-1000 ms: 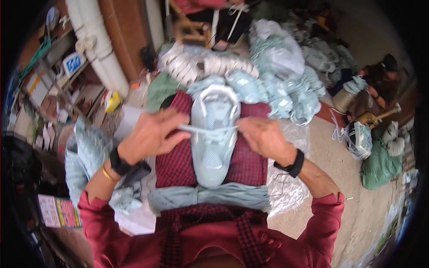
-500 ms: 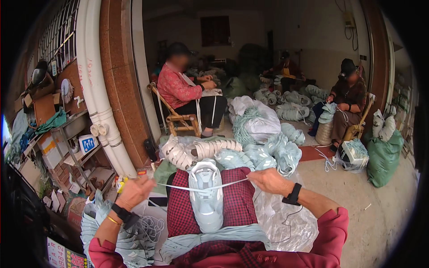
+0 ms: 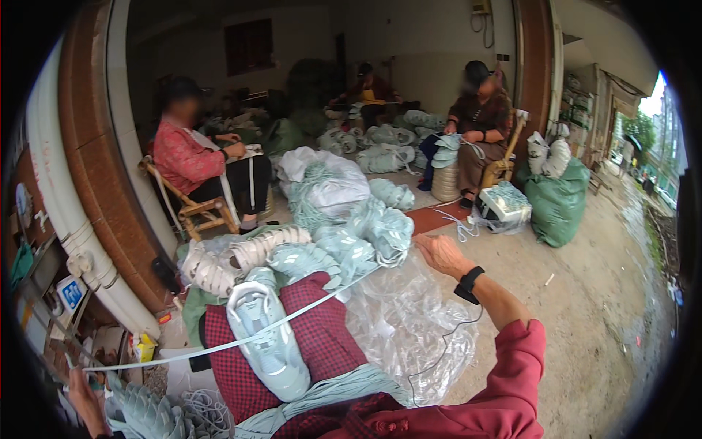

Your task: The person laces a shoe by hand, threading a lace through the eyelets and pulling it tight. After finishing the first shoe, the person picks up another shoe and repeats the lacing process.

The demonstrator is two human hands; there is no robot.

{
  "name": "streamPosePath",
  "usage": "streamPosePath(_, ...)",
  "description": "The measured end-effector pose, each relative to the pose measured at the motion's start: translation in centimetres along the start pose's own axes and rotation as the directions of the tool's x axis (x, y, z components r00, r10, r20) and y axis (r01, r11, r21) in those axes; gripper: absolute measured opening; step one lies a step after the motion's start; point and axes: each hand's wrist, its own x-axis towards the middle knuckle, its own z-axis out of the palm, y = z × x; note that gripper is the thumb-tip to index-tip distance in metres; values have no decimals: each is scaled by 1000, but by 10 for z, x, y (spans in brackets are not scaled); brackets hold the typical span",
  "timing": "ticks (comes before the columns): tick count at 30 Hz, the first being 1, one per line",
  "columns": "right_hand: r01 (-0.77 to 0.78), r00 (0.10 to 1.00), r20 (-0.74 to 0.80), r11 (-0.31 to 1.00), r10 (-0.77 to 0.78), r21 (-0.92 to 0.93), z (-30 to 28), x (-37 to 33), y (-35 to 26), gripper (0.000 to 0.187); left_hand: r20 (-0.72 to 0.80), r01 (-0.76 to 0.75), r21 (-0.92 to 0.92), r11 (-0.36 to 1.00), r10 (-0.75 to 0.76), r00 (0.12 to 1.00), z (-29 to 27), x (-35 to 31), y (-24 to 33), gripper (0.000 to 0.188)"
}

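Note:
A pale blue shoe (image 3: pixel 272 350) lies on the red-and-black checked cloth (image 3: pixel 322 322) over my lap, its toe towards me. One flat, pale blue shoelace (image 3: pixel 183 355) is stretched tight across the shoe; I cannot tell whether it passes through eyelets. My left hand (image 3: pixel 86 402), low at the left edge, pinches one end. At the other end my right hand (image 3: pixel 441 256), out beyond the clear plastic, has closed fingers, though the lace in them is partly hidden. A bundle of similar laces (image 3: pixel 329 395) lies across my lap.
Stacked blue shoe uppers (image 3: pixel 355 252) and beige ones (image 3: pixel 267 245) lie just ahead. Clear plastic sheeting (image 3: pixel 409 322) covers ground to the right. More uppers (image 3: pixel 146 410) stand at lower left. Three seated people work farther back, near a green sack (image 3: pixel 559 201).
My hands have moved farther apart, the left down to the picture's lower left, drawing the lace out longer. The view has swung right, and the shoe looks more tilted.

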Motion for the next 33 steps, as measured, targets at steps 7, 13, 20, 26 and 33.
streamPosePath(7,-195,978,51,973,203,-126,0,-14,31,11,84,119,-190,975,-104,991,91,-47,-42,26)
streamPosePath(13,-182,938,-316,979,143,-97,-20,-35,15,11,149,210,-430,878,-160,976,164,-83,-11,28)
streamPosePath(20,-200,784,-257,623,564,756,33,-52,-45,14,4,148,-697,701,-202,979,245,-3,59,31)
streamPosePath(26,-131,933,96,81,347,988,55,13,-172,12,142,253,-866,430,-274,951,219,0,157,34)
streamPosePath(33,-87,985,83,18,154,996,66,70,-233,8,319,315,-947,57,83,944,172,51,354,18)
